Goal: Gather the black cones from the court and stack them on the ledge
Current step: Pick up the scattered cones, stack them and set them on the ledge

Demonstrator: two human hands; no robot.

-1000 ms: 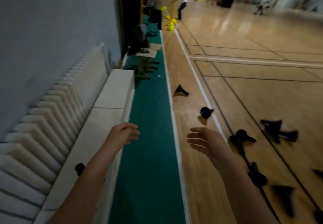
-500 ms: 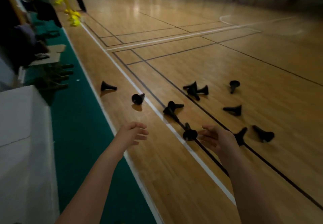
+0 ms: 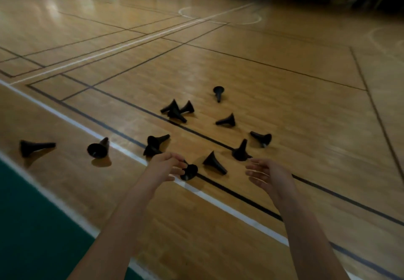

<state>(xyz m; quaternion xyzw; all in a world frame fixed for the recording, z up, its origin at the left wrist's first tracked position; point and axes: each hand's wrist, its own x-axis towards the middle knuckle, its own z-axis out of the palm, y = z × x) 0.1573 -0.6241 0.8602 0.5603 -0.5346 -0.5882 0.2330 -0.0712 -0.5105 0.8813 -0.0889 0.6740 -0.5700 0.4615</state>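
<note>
Several black cones lie tipped over on the wooden court. One cone (image 3: 189, 171) lies on the white line just past the fingertips of my left hand (image 3: 166, 166), whose fingers are loosely spread and hold nothing. Another cone (image 3: 214, 163) lies between my hands, and an upright cone (image 3: 240, 152) stands just beyond. My right hand (image 3: 267, 176) hovers with relaxed fingers, empty. More cones lie to the left (image 3: 97, 148) (image 3: 32, 147) and farther out in a cluster (image 3: 176, 110). The ledge is out of view.
A green floor strip (image 3: 28, 225) runs along the lower left, edged by a white line. Black and white court lines cross the wooden floor (image 3: 284, 96). People's legs show dimly at the far top edge.
My view has swung right, away from the ledge and wall, toward the court. The scattered cones are now closer and centred, and both hands have reached forward over them.
</note>
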